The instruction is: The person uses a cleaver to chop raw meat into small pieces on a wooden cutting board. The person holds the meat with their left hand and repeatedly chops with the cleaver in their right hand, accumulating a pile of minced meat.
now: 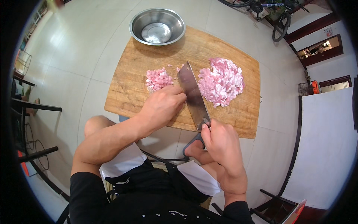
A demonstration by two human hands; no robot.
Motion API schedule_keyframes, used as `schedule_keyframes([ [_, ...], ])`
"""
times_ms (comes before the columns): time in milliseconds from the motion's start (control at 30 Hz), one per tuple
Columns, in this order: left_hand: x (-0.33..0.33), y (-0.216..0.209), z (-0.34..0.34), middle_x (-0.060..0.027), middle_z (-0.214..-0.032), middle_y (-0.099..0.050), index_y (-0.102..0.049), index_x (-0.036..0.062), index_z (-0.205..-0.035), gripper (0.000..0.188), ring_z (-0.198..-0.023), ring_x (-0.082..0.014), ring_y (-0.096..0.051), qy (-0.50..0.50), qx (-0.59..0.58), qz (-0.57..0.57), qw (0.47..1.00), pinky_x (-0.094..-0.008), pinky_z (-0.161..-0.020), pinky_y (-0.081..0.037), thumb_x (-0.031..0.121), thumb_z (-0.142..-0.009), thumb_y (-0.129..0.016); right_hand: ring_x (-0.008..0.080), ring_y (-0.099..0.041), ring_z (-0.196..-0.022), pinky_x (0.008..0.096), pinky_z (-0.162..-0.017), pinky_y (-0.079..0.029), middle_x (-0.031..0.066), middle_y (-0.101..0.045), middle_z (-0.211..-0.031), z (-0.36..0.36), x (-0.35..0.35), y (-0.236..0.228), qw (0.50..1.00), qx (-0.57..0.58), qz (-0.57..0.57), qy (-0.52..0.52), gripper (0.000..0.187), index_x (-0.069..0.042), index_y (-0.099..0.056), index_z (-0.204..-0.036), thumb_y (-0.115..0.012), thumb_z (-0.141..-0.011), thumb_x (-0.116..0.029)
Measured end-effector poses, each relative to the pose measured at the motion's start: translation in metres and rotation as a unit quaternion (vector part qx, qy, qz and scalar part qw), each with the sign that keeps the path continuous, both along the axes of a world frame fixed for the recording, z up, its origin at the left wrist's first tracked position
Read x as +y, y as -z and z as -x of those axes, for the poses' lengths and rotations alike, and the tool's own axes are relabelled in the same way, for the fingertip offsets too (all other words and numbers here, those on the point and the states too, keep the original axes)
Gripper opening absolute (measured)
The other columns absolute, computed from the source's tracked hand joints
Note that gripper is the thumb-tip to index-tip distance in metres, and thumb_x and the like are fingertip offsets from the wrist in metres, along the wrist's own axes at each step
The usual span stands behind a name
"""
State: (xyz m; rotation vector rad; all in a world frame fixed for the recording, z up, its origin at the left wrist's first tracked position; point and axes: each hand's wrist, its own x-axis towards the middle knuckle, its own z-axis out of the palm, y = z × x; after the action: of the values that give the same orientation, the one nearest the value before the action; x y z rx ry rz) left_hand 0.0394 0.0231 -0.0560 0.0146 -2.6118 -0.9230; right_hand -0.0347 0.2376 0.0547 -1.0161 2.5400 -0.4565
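Note:
My right hand (223,143) is wrapped round the handle of a cleaver (193,93), whose broad blade points away from me across the wooden cutting board (128,95). My left hand (164,102) is closed beside the blade's left face, knuckles toward the steel and fingers curled under. Whatever its fingertips hold or press is hidden. Just beyond that hand lies a small heap of diced pink meat (158,78). Right of the cleaver sits a larger pile of sliced pink and white meat (222,82). A few scraps lie near the blade's far end.
A steel bowl (158,28) stands at the board's far left, with no food visible in it. My knees and a slippered foot (194,145) are below the near edge. A bicycle (274,15) is at the far right, and dark chair legs (37,106) are at the left.

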Motion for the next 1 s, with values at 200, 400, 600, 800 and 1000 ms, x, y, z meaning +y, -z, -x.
schedule_keyframes([
  [200, -0.002, 0.002, 0.001, -0.0125, -0.099, -0.066, -0.071, 0.003, -0.098, 0.006, -0.1, -0.0367, -0.069, 0.012, -0.004, 0.003, 1.0, -0.0475, -0.087, -0.059, 0.006, -0.095, -0.075, 0.0512, -0.073, -0.075, 0.0592, -0.072, -0.059, 0.0305, -0.073, -0.077, 0.007, -0.02, 0.004, 0.999, 0.005, -0.034, 0.003, 0.037, 0.006, -0.07, -0.088, -0.06, -0.109, -0.022],
  [400, -0.003, -0.002, 0.002, -0.0124, -0.105, -0.067, -0.072, 0.0035, -0.101, 0.008, -0.101, -0.0367, -0.069, 0.041, -0.009, -0.002, 0.999, -0.0479, -0.087, -0.059, 0.008, -0.095, -0.076, 0.0529, -0.074, -0.078, 0.0612, -0.073, -0.059, 0.0331, -0.073, -0.084, 0.025, -0.034, 0.029, 0.999, 0.023, 0.022, 0.018, 0.036, 0.007, -0.072, -0.091, -0.062, -0.108, -0.023],
  [600, -0.004, 0.002, -0.001, -0.0114, -0.11, -0.07, -0.073, 0.0045, -0.106, 0.013, -0.103, -0.0358, -0.071, 0.049, 0.012, 0.012, 0.999, -0.0462, -0.087, -0.061, 0.009, -0.095, -0.077, 0.0385, -0.073, -0.055, 0.051, -0.056, -0.057, 0.0239, -0.071, -0.068, 0.051, -0.041, 0.04, 0.969, -0.172, 0.132, 0.122, 0.034, 0.006, -0.068, -0.087, -0.064, -0.108, -0.02],
  [800, -0.002, 0.007, 0.012, -0.011, -0.113, -0.072, -0.076, 0.0051, -0.112, 0.016, -0.102, -0.0351, -0.074, -0.025, 0.055, -0.01, 0.998, -0.045, -0.084, -0.062, 0.008, -0.096, -0.077, 0.0159, -0.063, -0.047, 0.0355, -0.046, -0.048, 0.0077, -0.065, -0.065, 0.053, -0.016, 0.053, 0.98, -0.081, 0.163, 0.082, 0.033, 0.002, -0.064, -0.086, -0.065, -0.11, -0.021],
  [1000, -0.002, 0.01, 0.004, -0.01, -0.114, -0.073, -0.076, 0.0039, -0.111, 0.015, -0.105, -0.0326, -0.074, -0.005, 0.015, 0.058, 0.998, -0.0439, -0.089, -0.062, 0.009, -0.096, -0.075, 0.0544, -0.07, -0.076, 0.0609, -0.069, -0.054, 0.0327, -0.069, -0.077, 0.026, -0.002, 0.018, 0.994, -0.043, 0.081, 0.056, 0.038, 0.005, -0.068, -0.086, -0.067, -0.107, -0.027],
])
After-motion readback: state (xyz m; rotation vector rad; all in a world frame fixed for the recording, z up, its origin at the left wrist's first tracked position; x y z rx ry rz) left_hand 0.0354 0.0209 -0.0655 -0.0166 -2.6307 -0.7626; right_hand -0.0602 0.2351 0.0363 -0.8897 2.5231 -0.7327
